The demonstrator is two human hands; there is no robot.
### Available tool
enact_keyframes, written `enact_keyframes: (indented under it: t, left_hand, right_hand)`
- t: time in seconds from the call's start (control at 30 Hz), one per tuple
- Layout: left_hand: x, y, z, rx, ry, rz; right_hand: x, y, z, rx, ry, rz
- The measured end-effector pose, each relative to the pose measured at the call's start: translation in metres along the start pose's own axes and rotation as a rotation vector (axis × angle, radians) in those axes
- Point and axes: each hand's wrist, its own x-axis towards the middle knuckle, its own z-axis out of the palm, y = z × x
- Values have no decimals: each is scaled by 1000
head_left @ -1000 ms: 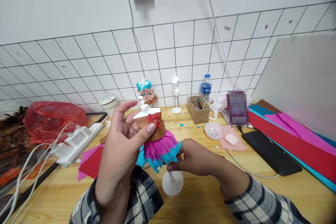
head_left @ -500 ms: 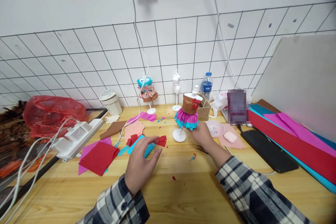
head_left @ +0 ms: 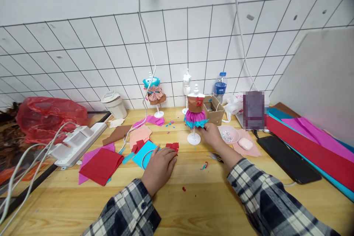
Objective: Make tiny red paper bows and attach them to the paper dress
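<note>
A small white mannequin stand (head_left: 194, 138) stands upright on the table. It wears a brown paper top (head_left: 195, 105) with a red bow (head_left: 199, 101) and a magenta crepe-paper skirt (head_left: 194, 118) edged in turquoise. My right hand (head_left: 212, 135) is at the skirt's lower right edge, its fingertips pinched on the turquoise hem. My left hand (head_left: 160, 166) lies palm down on the wood with fingers stretched out, holding nothing. Beside it are a turquoise paper sheet (head_left: 143, 151) and red paper scraps (head_left: 173, 146). Scissors (head_left: 216, 157) lie partly under my right wrist.
Behind stand a dressed mannequin (head_left: 155, 94), a bare mannequin (head_left: 187, 83), a cardboard box (head_left: 214, 114) and a water bottle (head_left: 220, 87). A bead dish (head_left: 229, 134) and black phone (head_left: 289, 158) lie right. Red paper (head_left: 101, 167) and a power strip (head_left: 83, 147) are left.
The tilted mannequin now stands upright, its bow turned to the front. My left hand has come down flat onto the table. My right hand stays at the skirt's hem.
</note>
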Motion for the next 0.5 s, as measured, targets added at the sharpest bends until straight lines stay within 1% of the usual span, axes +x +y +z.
enact_keyframes:
  t: [0.1,0.27,0.5]
  left_hand:
    - [-1,0,1,-30,-2,37]
    - [0,-1,1,-60,-14,32]
    - [0,-7,-1,-87,-12,58]
  right_hand:
    - [-1,0,4,8,-12,-28]
    - [-1,2,7,46,-11,-39]
    - [-6,4,0,81,-23,-47]
